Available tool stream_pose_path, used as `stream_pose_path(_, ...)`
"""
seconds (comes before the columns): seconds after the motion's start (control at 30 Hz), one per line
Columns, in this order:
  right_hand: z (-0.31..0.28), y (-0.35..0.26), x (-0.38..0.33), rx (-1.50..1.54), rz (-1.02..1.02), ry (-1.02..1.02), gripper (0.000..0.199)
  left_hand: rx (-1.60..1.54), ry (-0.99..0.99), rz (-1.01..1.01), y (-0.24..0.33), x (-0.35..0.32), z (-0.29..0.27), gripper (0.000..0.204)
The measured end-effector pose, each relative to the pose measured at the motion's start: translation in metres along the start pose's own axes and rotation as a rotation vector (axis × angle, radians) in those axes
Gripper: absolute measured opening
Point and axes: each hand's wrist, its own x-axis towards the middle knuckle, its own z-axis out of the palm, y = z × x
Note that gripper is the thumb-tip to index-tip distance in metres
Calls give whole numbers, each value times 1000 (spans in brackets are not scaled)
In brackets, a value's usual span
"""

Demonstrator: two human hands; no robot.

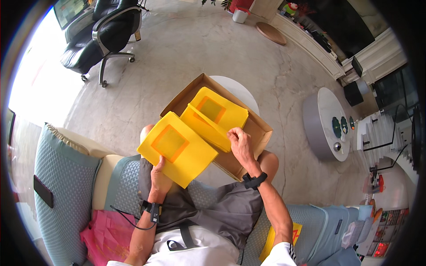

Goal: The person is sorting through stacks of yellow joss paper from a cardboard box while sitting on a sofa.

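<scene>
Phone (43,191), dark and slim, lies on the pale blue quilted sofa (66,173) between eight and nine o'clock, taking the middle of the view as the dial's centre. A black office chair (104,37) stands between ten and eleven, and a crumpled pink bag (104,239) lies between seven and eight. Near eight o'clock the left hand (160,178) is clamped on a flat yellow piece (195,155), thumb on top and the other fingers hidden below; a black device (153,212) circles that wrist. The piece bears an orange square frame and overlaps the near-left side of an open, shallow cardboard box (183,96), which spans the centre. Inside the box, just off twelve, lie more yellow pieces (233,116), one with an edge raised. Near three o'clock the right hand (242,145) has its fingertips together at that raised edge; whether they pinch it, I cannot tell. A black band (255,181) rings this wrist. A yellow packet (270,244) rests on the sofa at five, and a low round table (326,119) stands at three.
</scene>
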Motion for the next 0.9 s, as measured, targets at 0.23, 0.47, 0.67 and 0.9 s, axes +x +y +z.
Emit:
stream_pose_path(0.23,3,-5,4,-115,-99,47,17,39,0,19,-1,-3,10,44)
stream_pose_path(0.47,2,-14,5,-318,-432,6,17,7,18,27,-1,-1,7,43)
stream_pose_path(0.67,-4,-36,4,-296,-398,49,5,-41,25,10,0,-2,12,41)
stream_pose_path(0.9,5,-100,-16,-378,-617,89,8,-63,58,11,0,-3,10,39)
